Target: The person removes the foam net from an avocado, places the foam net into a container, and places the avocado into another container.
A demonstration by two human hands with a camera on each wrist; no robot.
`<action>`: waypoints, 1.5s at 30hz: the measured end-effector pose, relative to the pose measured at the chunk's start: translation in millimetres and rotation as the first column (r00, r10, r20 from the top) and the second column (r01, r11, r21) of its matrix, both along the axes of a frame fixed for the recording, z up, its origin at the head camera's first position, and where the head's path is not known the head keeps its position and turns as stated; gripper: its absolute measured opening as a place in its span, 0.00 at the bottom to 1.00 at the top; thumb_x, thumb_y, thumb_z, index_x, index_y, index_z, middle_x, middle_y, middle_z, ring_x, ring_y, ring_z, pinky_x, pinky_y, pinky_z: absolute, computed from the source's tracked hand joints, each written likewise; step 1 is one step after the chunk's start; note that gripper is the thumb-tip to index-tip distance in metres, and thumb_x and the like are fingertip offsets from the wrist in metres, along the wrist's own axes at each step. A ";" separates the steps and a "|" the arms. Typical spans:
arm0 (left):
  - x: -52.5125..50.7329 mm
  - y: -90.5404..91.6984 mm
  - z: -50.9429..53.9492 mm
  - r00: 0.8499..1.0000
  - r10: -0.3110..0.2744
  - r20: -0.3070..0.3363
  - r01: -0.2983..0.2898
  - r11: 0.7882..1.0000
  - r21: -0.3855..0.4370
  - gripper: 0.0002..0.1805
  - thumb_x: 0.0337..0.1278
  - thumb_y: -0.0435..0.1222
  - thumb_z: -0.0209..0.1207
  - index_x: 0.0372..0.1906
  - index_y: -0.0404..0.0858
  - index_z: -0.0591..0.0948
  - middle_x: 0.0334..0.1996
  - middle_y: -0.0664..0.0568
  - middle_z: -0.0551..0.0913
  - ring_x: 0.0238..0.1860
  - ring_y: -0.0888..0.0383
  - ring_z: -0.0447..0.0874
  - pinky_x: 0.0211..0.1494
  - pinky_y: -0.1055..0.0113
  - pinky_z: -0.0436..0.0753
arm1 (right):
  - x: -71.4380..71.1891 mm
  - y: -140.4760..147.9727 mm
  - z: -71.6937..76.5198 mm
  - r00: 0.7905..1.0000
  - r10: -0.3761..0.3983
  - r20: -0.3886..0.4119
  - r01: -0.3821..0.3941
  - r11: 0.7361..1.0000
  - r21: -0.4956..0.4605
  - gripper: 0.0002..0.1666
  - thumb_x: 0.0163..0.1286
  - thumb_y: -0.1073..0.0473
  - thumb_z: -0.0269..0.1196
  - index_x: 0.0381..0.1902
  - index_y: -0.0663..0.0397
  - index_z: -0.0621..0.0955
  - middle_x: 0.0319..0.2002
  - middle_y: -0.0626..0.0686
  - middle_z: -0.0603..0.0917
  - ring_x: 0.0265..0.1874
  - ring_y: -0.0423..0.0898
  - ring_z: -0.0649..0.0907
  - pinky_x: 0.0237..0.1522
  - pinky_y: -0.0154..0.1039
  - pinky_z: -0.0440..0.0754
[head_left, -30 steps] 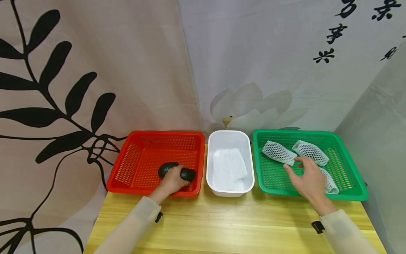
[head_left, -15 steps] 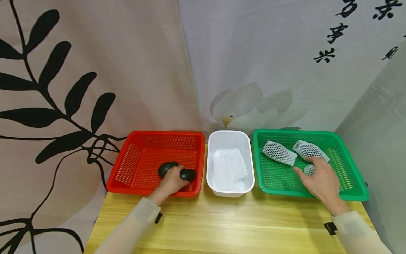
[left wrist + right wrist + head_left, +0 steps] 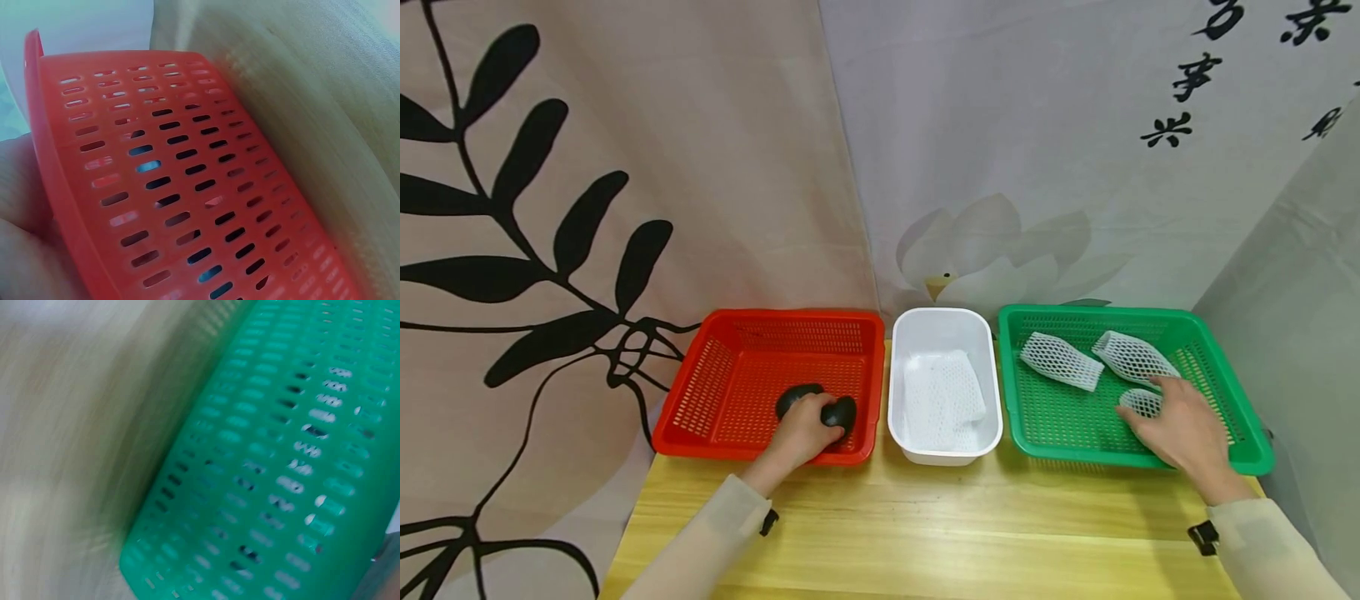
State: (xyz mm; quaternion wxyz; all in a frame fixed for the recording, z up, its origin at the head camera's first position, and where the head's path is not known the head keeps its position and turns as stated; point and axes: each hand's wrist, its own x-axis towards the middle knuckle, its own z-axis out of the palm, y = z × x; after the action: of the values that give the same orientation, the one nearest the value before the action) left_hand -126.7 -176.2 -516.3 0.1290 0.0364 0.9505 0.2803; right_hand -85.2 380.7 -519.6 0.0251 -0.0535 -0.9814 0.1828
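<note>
In the head view my left hand (image 3: pixel 801 433) reaches into the red basket (image 3: pixel 685 446). Its thumb and fingers curl round a dark green, avocado-like fruit (image 3: pixel 841 414). A second dark fruit (image 3: pixel 796 398) lies just beyond the hand, partly covered by it. My right hand (image 3: pixel 1187 429) is over the right part of the green basket (image 3: pixel 1060 457), thumb and fingers spread around the end of a white foam net sleeve (image 3: pixel 1138 402). The rest of that sleeve is hidden under the hand. Two more foam net sleeves (image 3: pixel 1062 361) (image 3: pixel 1135 358) lie farther back.
A white bin (image 3: pixel 944 457) stands between the baskets, with white netting (image 3: pixel 943 396) in it. All three stand on a wooden table (image 3: pixel 955 525) against a printed curtain (image 3: pixel 760 167). Basket walls fill most of both wrist views.
My right hand has moved right across the green basket, uncovering the nearest sleeve's end. My left hand has shifted slightly left, and the fruit in it has turned and moved a little.
</note>
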 end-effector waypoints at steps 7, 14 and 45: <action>5.4 0.9 5.3 0.999 0.020 -0.042 -0.020 1.000 -0.015 0.32 0.57 0.38 0.75 0.66 0.34 0.81 0.65 0.37 0.79 0.62 0.38 0.80 0.59 0.42 0.82 | -0.6 14.9 -3.7 0.985 -0.035 0.170 0.030 0.999 0.033 0.61 0.70 0.28 0.62 0.70 0.83 0.63 0.64 0.85 0.64 0.59 0.84 0.68 0.48 0.78 0.72; 8.3 -1.1 5.4 0.996 0.027 -0.091 -0.027 1.000 0.006 0.31 0.57 0.37 0.75 0.65 0.34 0.81 0.64 0.37 0.80 0.61 0.39 0.80 0.59 0.41 0.82 | -8.1 30.1 -3.0 0.935 -0.030 0.353 0.024 0.999 0.021 0.70 0.67 0.23 0.60 0.71 0.86 0.57 0.65 0.88 0.59 0.57 0.87 0.68 0.42 0.79 0.74; 24.5 -23.3 20.2 0.957 0.141 -0.253 -0.111 0.985 0.129 0.34 0.58 0.36 0.74 0.69 0.34 0.77 0.63 0.38 0.78 0.59 0.37 0.81 0.57 0.41 0.83 | -7.2 32.6 -0.7 0.946 -0.047 0.322 0.053 0.999 -0.012 0.69 0.63 0.29 0.68 0.73 0.84 0.55 0.62 0.87 0.68 0.52 0.84 0.74 0.36 0.73 0.77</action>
State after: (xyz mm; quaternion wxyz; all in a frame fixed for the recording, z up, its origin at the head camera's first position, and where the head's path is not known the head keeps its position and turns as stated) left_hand -102.2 -199.5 -496.1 -0.0179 0.0195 0.9422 0.3341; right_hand -92.4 413.4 -520.2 -0.1310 -0.1076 -0.9688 0.1809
